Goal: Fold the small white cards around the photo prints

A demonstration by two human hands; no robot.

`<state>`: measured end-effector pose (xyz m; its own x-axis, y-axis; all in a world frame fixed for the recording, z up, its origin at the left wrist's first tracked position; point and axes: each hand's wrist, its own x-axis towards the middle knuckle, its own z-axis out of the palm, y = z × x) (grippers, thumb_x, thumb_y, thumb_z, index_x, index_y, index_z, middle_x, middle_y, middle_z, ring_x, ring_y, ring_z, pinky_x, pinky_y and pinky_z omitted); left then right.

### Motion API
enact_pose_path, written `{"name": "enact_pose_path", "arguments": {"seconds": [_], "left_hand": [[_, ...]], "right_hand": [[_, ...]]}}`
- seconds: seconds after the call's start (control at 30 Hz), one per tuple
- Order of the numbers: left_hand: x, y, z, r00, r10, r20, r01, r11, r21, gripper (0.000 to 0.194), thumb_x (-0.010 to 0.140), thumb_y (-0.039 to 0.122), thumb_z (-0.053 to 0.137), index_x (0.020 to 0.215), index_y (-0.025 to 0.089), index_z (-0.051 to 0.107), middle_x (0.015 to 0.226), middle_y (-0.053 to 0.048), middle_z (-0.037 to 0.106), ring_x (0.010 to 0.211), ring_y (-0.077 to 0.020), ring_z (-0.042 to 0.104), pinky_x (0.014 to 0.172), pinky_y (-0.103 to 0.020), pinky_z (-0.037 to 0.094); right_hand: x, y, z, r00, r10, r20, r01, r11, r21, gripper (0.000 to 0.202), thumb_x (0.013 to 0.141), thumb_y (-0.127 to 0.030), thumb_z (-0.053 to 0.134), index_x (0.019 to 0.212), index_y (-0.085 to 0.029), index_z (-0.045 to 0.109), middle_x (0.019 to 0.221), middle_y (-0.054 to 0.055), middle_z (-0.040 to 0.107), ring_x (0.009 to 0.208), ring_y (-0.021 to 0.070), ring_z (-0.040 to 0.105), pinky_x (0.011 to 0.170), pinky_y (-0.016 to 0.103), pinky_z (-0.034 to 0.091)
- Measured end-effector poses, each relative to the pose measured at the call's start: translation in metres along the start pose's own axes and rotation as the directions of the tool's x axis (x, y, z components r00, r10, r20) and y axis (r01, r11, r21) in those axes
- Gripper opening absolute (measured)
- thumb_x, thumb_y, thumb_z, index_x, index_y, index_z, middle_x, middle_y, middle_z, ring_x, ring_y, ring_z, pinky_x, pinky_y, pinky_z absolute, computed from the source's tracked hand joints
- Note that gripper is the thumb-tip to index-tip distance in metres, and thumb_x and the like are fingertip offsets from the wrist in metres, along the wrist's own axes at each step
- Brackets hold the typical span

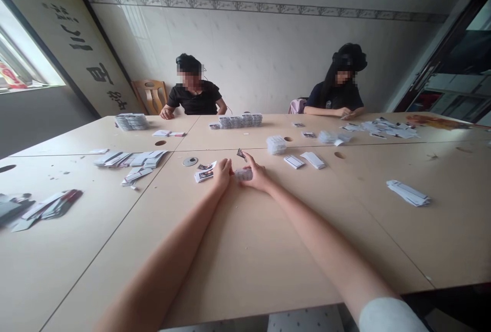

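Observation:
My right hand (pixel 257 174) is closed around a clear plastic case (pixel 243 174) just above the table. A small dark printed card (pixel 241 153) sticks up at its fingertips. Beside it on the left, my left hand (pixel 223 172) has its fingers bent together near the case; what they hold, if anything, is too small to tell. Printed picture cards (pixel 204 175) lie on the table right by my left hand.
On the table (pixel 245 250) are stacked clear cases (pixel 276 145), white card stacks (pixel 313 160), paper piles (pixel 130 160) and a round metal disc (pixel 190 161). Two people (pixel 194 96) sit across, behind rows of filled cases (pixel 241 120). Another card stack (pixel 408 193) lies right.

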<state>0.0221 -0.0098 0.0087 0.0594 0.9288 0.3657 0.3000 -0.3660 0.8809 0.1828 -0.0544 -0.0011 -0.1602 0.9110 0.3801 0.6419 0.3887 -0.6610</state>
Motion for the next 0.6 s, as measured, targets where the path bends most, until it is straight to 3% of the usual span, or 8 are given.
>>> {"name": "enact_pose_path", "arguments": {"seconds": [0.13, 0.23, 0.33, 0.43, 0.53, 0.6], "left_hand": [[-0.0002, 0.0018, -0.001, 0.999, -0.002, 0.041, -0.001, 0.998, 0.057, 0.044, 0.082, 0.042, 0.05, 0.046, 0.018, 0.043, 0.042, 0.001, 0.048, 0.043, -0.0112, 0.044, 0.052, -0.025, 0.034], [-0.0001, 0.0019, -0.0008, 1.0, -0.011, 0.007, 0.01, 0.996, 0.084, 0.04, 0.079, 0.044, 0.056, 0.049, 0.018, 0.047, 0.045, 0.001, 0.052, 0.046, -0.0121, 0.046, 0.054, -0.025, 0.035], [-0.0007, 0.0014, -0.0001, 0.997, -0.006, -0.072, 0.012, 0.996, 0.088, 0.017, 0.067, 0.031, 0.068, 0.064, 0.019, 0.057, 0.055, 0.002, 0.058, 0.055, -0.0136, 0.054, 0.058, -0.024, 0.038], [-0.0012, 0.0011, 0.0004, 0.995, 0.011, -0.099, -0.002, 0.996, 0.084, 0.017, 0.059, 0.02, 0.072, 0.073, 0.02, 0.063, 0.062, 0.002, 0.061, 0.06, -0.0145, 0.057, 0.06, -0.025, 0.041], [-0.0007, 0.0012, 0.0006, 0.998, 0.012, -0.061, -0.006, 0.995, 0.095, 0.011, 0.064, 0.027, 0.072, 0.064, 0.019, 0.064, 0.056, 0.001, 0.061, 0.056, -0.0146, 0.055, 0.059, -0.026, 0.041], [0.0, 0.0011, 0.0009, 0.998, 0.004, -0.06, 0.003, 0.994, 0.105, 0.021, 0.072, 0.035, 0.066, 0.061, 0.018, 0.064, 0.053, -0.001, 0.06, 0.053, -0.015, 0.056, 0.059, -0.027, 0.041]], "right_hand": [[-0.0002, 0.0009, 0.0008, 0.999, 0.005, -0.04, -0.004, 0.999, 0.033, 0.11, 0.06, -0.039, 0.082, 0.149, -0.033, 0.016, 0.107, 0.006, 0.064, 0.105, 0.0238, 0.061, 0.093, 0.041, 0.044], [-0.0001, 0.0012, 0.0018, 0.998, -0.02, -0.061, 0.024, 0.997, 0.079, 0.11, 0.061, -0.035, 0.081, 0.149, -0.034, 0.015, 0.116, 0.008, 0.061, 0.107, 0.0235, 0.06, 0.091, 0.04, 0.045], [0.0004, 0.002, 0.003, 0.998, -0.026, -0.051, 0.031, 0.994, 0.103, 0.11, 0.061, -0.034, 0.081, 0.149, -0.032, 0.015, 0.116, 0.009, 0.06, 0.106, 0.0241, 0.06, 0.09, 0.04, 0.046], [0.0012, 0.0034, 0.0036, 0.999, -0.012, -0.052, 0.018, 0.993, 0.113, 0.112, 0.06, -0.034, 0.082, 0.149, -0.031, 0.014, 0.111, 0.01, 0.061, 0.105, 0.0249, 0.06, 0.09, 0.041, 0.046], [0.002, 0.0045, 0.0035, 0.999, -0.016, -0.047, 0.022, 0.989, 0.144, 0.114, 0.06, -0.032, 0.083, 0.15, -0.029, 0.013, 0.111, 0.011, 0.061, 0.107, 0.0254, 0.06, 0.091, 0.042, 0.046], [0.0023, 0.005, 0.0038, 0.998, -0.03, -0.047, 0.037, 0.985, 0.169, 0.117, 0.059, -0.029, 0.083, 0.15, -0.028, 0.01, 0.113, 0.012, 0.06, 0.108, 0.0259, 0.06, 0.09, 0.042, 0.046]]}}
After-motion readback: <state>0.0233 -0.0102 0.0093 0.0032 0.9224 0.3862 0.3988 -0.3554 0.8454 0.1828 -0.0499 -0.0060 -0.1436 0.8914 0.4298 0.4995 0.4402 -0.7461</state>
